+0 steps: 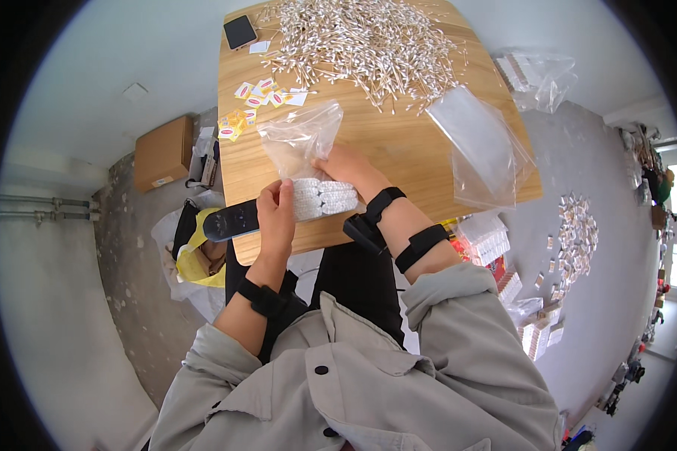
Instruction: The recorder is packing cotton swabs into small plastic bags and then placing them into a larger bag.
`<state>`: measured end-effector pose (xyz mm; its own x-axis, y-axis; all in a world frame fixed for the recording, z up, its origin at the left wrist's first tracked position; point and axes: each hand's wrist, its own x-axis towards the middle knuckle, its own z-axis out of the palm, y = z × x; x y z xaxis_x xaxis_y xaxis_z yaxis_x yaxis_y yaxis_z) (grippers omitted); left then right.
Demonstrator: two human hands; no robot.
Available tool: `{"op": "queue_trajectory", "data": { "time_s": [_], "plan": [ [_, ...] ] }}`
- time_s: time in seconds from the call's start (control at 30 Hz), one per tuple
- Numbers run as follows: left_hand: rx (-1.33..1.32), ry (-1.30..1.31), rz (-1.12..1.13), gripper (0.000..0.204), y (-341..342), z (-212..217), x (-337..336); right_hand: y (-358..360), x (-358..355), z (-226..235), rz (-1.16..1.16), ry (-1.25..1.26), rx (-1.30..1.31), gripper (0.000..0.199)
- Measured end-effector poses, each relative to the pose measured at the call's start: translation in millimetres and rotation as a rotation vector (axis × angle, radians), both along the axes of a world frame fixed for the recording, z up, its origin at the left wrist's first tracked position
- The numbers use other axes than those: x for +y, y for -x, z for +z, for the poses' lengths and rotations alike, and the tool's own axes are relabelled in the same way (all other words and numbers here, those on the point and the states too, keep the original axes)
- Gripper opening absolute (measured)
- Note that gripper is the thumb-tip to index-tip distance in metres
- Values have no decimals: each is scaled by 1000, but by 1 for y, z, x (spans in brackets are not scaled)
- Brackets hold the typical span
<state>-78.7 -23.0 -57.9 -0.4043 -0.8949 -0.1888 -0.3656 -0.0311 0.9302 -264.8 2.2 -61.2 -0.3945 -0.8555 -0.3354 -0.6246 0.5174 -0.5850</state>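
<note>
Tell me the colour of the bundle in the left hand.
White: the bundle shows in the head view, the only one.

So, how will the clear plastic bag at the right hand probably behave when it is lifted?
The clear plastic bag is probably floppy, since its film is creased. It looks light for its size: the wooden tabletop shows through. Its glossy shine suggests it may slip.

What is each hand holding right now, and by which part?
Left hand: the white swab block, by its left end. Right hand: at the lower right of the clear bag; whether it grips cannot be told.
</note>
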Motion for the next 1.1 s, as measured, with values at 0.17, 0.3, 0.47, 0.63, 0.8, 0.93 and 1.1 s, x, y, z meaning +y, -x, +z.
{"op": "queue_trajectory", "data": {
  "time_s": [0.17, 0.3, 0.47, 0.63, 0.8, 0.93, 1.1],
  "plan": [
    [-287, 147, -194, 38, -1, 39, -1, 8, -1, -19, -18, 23, 6, 37],
    [-435, 371, -203, 33, -2, 33, 1, 3, -1, -12, -12, 50, -7, 40],
    [-307, 481, -125, 27, -5, 30, 5, 0, -1, -4, -16, -8, 17, 40],
    [-341, 894, -640, 51, -11, 50, 1, -1, 1, -3, 0, -1, 60, 38],
    [-423, 1050, -624, 80, -10, 60, 17, 2, 1, -1, -25, -8, 24, 38],
    [-492, 1032, -512, 91, -10, 41, 20, -2, 1, 3, 4, 21, 68, 38],
    [-534, 1004, -465, 83, -6, 41, 23, 5, 2, -7, -12, 51, -19, 39]
  ]
}}
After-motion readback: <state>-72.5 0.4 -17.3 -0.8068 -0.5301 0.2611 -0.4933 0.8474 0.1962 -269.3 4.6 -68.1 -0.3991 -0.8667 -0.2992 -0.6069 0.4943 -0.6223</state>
